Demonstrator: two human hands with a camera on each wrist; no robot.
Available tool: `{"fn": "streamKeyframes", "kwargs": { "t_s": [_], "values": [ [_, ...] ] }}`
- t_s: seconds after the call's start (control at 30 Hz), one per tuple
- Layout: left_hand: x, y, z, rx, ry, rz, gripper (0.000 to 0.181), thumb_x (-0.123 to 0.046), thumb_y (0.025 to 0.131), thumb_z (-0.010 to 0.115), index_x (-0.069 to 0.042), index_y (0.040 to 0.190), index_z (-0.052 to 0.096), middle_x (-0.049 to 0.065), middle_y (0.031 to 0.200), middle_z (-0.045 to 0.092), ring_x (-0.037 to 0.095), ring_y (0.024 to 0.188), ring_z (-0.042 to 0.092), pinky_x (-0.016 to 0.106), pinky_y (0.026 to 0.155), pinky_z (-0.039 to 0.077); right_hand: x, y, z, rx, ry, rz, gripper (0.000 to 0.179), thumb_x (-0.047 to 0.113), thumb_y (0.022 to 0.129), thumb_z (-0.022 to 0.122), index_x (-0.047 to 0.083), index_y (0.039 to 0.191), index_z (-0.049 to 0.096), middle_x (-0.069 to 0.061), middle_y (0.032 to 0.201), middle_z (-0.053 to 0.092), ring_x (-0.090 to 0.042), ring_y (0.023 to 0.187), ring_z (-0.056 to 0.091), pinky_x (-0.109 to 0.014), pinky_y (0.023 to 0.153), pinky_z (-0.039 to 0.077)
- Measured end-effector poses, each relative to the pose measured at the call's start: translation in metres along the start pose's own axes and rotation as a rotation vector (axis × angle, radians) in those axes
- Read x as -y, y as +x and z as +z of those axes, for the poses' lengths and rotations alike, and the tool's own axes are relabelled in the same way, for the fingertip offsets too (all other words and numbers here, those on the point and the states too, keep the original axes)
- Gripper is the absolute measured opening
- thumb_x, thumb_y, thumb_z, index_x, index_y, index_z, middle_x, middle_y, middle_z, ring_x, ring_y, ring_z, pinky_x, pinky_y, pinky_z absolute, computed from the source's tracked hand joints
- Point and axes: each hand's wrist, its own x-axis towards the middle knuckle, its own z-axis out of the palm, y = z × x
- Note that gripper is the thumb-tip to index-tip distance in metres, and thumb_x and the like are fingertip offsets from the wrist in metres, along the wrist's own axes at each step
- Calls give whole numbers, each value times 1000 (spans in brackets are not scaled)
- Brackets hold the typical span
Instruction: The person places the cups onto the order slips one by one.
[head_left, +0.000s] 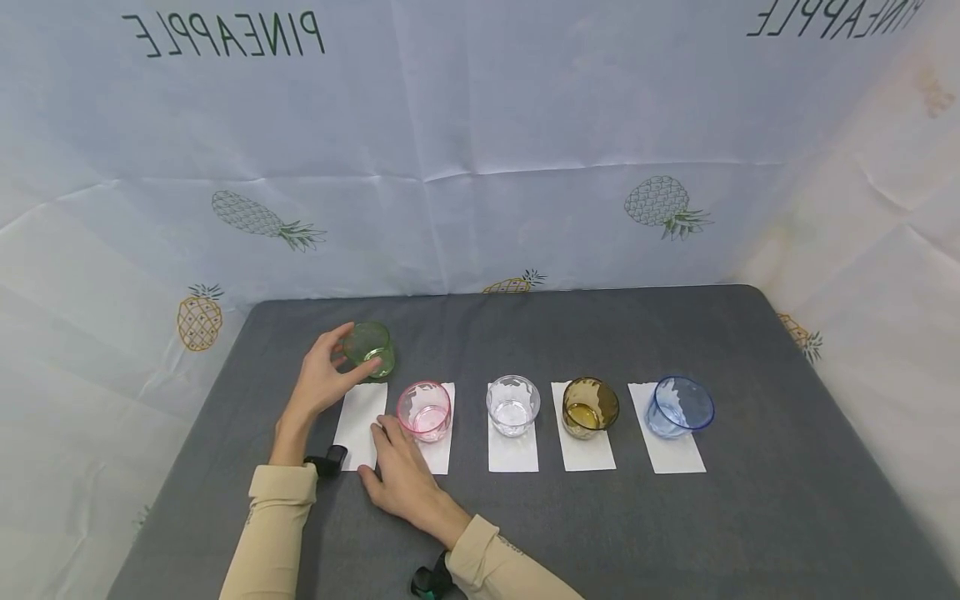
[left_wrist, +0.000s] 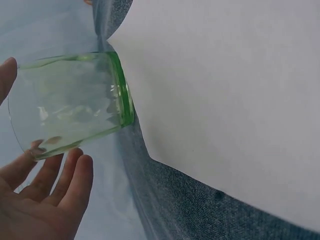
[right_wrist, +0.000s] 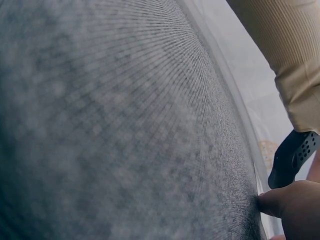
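My left hand (head_left: 324,379) grips a green glass tumbler (head_left: 370,350) at the far left, thumb on one side and fingers on the other. In the left wrist view the green tumbler (left_wrist: 75,102) lies sideways across the frame, its thick base by the white paper (left_wrist: 215,100). That leftmost white paper (head_left: 360,425) lies on the grey cloth just in front of the tumbler. On its right edge rests my right hand (head_left: 408,479), fingers fairly straight, holding no glass. A pink-rimmed glass (head_left: 425,411) stands on its own paper just beyond those fingers. The right wrist view shows mostly cloth and a thumb (right_wrist: 277,200).
To the right, a clear glass (head_left: 513,406), an amber glass (head_left: 590,407) and a blue glass (head_left: 678,407) stand in a row, each on a white paper. The grey table (head_left: 600,533) meets a pineapple-print curtain (head_left: 465,233) behind.
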Motion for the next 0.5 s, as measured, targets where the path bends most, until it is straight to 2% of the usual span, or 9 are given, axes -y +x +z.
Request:
{"fn": "streamKeyframes", "kwargs": {
  "t_s": [0.27, 0.5],
  "values": [
    [1, 1, 1, -2, 4, 3, 86, -27, 89, 80, 0, 157, 35, 29, 154, 40, 49, 135, 47, 60, 110, 47, 0, 1, -1, -1, 2, -1, 55, 24, 94, 72, -5, 137, 58, -15, 142, 55, -24, 134, 55, -35, 114, 47],
    [-1, 1, 4, -56, 10, 4, 83, -24, 86, 83, 1, 153, 42, 28, 148, 46, 47, 129, 53, 57, 105, 51, 0, 0, 0, 2, -1, -1, 55, 25, 94, 72, -5, 138, 58, -15, 142, 55, -23, 134, 55, -35, 115, 46]
  ]
}}
